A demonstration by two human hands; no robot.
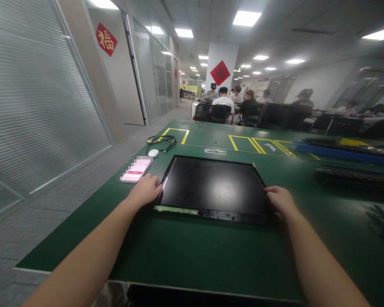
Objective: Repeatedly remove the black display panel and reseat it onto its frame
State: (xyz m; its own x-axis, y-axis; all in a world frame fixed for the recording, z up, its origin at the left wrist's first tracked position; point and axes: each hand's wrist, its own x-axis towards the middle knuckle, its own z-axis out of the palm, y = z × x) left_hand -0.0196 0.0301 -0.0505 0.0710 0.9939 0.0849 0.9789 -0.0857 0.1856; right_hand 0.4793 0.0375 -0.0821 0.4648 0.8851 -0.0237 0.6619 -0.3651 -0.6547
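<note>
A black flat display panel (211,183) lies face up on the green table, with a light reflected in its glossy surface. Along its near edge runs a strip, part green and part black. My left hand (146,189) grips the panel's left edge, fingers curled at the rim. On the opposite side, my right hand (280,199) holds the right edge with the thumb near the top and the other fingers mostly hidden beneath or behind. Just beyond my left hand rests a phone (137,169) with a lit pinkish screen.
Behind the phone are a white round object (153,152) and a coiled black cable (166,141). Yellow tape (246,137) marks the green table (205,251). A blue tray (345,152) and dark long items (355,177) lie at right. Several people sit beyond the table.
</note>
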